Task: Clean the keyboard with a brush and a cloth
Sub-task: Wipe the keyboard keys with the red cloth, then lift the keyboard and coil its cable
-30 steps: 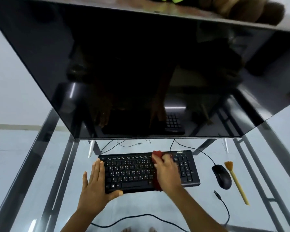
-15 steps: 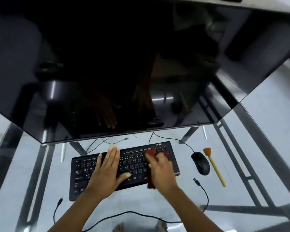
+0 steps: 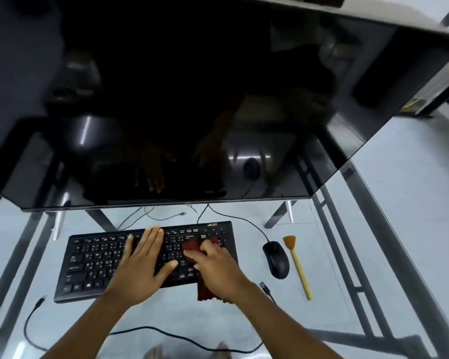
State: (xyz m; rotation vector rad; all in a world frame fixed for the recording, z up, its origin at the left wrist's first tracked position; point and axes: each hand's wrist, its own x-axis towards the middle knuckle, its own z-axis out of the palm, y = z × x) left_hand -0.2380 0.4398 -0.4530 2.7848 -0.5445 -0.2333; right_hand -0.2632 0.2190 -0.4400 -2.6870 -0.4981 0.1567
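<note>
A black keyboard (image 3: 96, 265) lies on the glass desk below the monitor. My left hand (image 3: 143, 265) rests flat on the keyboard's middle, fingers apart, holding it down. My right hand (image 3: 215, 268) presses a dark red cloth (image 3: 192, 246) onto the keys at the keyboard's right part; the cloth's lower end hangs over the front edge. A brush (image 3: 297, 265) with orange bristles and a yellow handle lies on the desk at the right, beyond the mouse, untouched.
A big dark monitor (image 3: 192, 99) overhangs the back of the desk. A black mouse (image 3: 276, 259) sits between keyboard and brush. Loose cables (image 3: 166, 335) run along the glass desk's (image 3: 373, 229) front; a plug end lies near my right wrist.
My left hand moved from the keyboard's left front corner to its middle. My right hand with the cloth moved rightwards along the keys. The view has swung left and down.
</note>
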